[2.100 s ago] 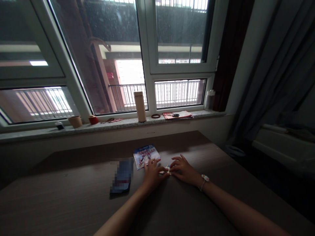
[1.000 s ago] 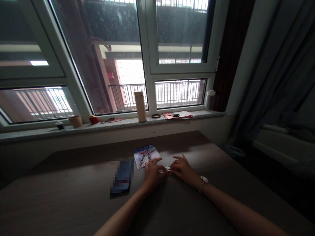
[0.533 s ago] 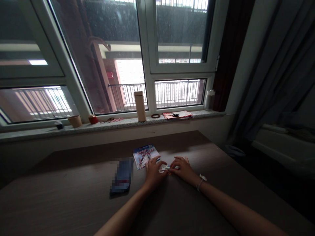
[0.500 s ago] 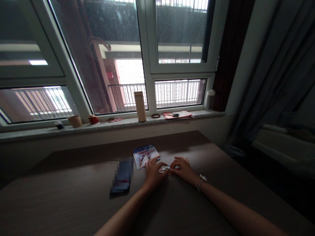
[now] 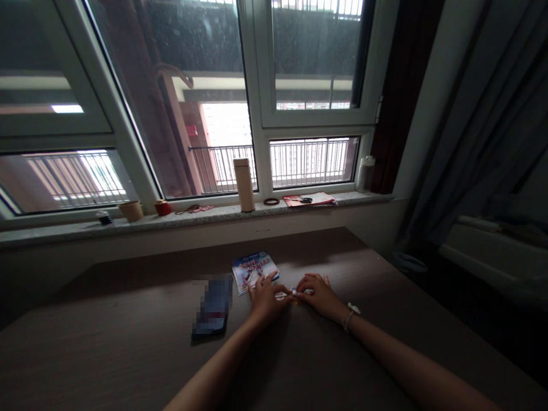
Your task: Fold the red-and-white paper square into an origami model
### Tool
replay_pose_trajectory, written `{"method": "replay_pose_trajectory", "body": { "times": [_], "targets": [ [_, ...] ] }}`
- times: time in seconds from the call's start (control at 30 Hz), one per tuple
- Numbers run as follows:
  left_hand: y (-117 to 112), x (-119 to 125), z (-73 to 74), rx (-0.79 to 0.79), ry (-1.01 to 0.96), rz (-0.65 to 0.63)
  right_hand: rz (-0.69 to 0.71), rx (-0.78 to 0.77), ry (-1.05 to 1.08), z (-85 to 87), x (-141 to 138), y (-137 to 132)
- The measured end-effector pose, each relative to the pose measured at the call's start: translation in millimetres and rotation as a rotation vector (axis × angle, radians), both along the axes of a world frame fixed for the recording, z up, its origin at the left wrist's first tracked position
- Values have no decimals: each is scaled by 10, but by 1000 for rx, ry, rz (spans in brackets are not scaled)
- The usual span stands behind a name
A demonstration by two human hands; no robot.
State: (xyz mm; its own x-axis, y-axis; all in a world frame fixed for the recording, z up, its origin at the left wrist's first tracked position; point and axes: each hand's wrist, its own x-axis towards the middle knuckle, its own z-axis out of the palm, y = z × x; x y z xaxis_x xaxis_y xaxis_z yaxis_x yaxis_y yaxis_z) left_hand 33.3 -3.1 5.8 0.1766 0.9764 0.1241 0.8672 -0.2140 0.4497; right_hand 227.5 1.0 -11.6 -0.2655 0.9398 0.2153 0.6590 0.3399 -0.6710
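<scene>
Above the table (image 5: 128,325), my left hand (image 5: 265,299) and my right hand (image 5: 320,294) meet at a small piece of printed paper (image 5: 294,291), white with coloured patches. Thumb and fingers of each hand pinch it, the left from its left end and the right from its right end. Much of the paper is hidden behind the fingers, so its exact shape cannot be made out. A blue booklet (image 5: 253,267) with red lettering lies just beyond my left hand. Left of that hand is a dark phone (image 5: 216,305), partly blurred out.
On the windowsill (image 5: 205,216) stand a tan flask (image 5: 244,185), a brown paper cup (image 5: 132,211), a red spool (image 5: 162,208) and a clear bottle (image 5: 365,174). Scissors (image 5: 305,200) rest on red papers (image 5: 319,199). A dark bead bracelet (image 5: 271,201) lies between flask and papers.
The fingers of my left hand have shifted slightly left along the paper, and the paper looks narrower and flatter between the hands. My right hand has hardly moved.
</scene>
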Motion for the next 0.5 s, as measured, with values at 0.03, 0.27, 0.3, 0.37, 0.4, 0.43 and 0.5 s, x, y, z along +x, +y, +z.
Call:
{"method": "replay_pose_trajectory", "body": {
  "times": [0.03,0.27,0.3,0.37,0.4,0.43,0.5],
  "targets": [
    [3,-2,-2,-6,-3,0,-6,-2,0,3,-5,-1],
    [11,-13,-25,-12,-12,3,-3,-6,-3,21,-19,-6],
    [12,-13,-24,-13,-12,3,0,-3,-6,22,-17,-7],
    [11,-13,-20,-15,-13,3,2,3,-11,20,-11,-8],
    [8,-13,-18,-17,-14,1,3,5,-11,18,-7,-9],
    [3,-13,-17,-18,-14,1,6,5,-8,15,-3,-11],
    [-15,-13,-18,-7,-15,-5,7,6,0,10,6,-18]
  ]
}}
